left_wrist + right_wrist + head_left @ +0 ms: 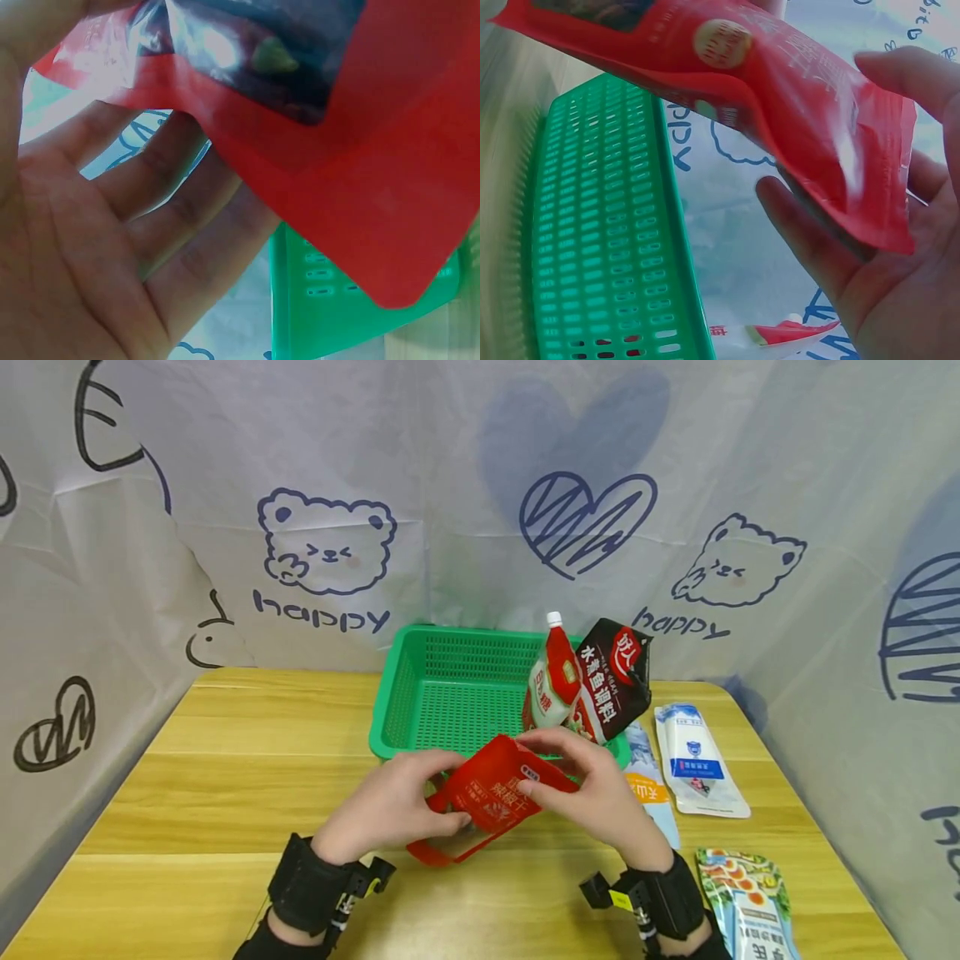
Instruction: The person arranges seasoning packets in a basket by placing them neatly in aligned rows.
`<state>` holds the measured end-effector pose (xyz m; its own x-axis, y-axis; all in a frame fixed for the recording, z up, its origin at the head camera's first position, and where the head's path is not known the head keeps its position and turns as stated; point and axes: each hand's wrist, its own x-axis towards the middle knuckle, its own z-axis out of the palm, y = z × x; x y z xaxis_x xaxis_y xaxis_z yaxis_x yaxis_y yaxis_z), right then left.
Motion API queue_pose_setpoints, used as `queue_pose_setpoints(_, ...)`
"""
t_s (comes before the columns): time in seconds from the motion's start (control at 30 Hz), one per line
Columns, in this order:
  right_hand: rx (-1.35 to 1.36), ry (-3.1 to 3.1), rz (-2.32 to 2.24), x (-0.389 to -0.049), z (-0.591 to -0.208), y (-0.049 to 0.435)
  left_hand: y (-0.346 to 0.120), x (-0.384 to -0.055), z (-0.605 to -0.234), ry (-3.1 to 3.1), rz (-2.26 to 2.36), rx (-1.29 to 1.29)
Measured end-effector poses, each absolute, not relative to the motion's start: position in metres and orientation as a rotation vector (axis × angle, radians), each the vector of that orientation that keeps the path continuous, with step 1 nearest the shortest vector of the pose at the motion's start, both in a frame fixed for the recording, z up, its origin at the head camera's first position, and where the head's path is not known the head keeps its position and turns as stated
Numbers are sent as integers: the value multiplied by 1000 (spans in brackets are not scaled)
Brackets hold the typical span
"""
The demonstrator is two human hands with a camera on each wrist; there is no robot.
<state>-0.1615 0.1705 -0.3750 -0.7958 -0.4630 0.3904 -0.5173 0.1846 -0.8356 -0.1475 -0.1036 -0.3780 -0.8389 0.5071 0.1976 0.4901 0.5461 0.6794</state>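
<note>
1. The left hand (386, 810) pinches the lower left end of a red windowed pouch (491, 793), thumb in front, fingers behind.
2. The right hand (596, 789) grips its upper right end between thumb and fingers.
3. The pouch tilts above the wooden table (225, 777), before the green basket (384, 706).
4. A white-capped sugar pouch (553, 681) and black fish-seasoning bag (615, 681) stand in the basket's right end.

High on the near side of the green perforated basket (456, 703), the head camera faces forward and down over the bench (187, 810) to the printed cloth (457, 443) behind. Both wrist cameras (382, 870) (597, 891), close and rolled sideways, look past the red windowed pouch (491, 793) before the basket; all views share both.
</note>
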Motion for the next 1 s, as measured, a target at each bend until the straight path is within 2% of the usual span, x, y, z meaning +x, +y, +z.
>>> queue_pose_setpoints(0.3, 1057, -2543, 1624, -159, -377, 168, -101, -147, -379, 2730, 1127, 928)
queue_pose_setpoints(0.67, 1010, -2550, 1536, -157, -370, 164, -105, -149, -380, 2718, 1146, 942)
queue_pose_setpoints(1.0, 886, -2534, 1526, -160, -345, 170, -112, -150, -374, 2770, 1498, 836)
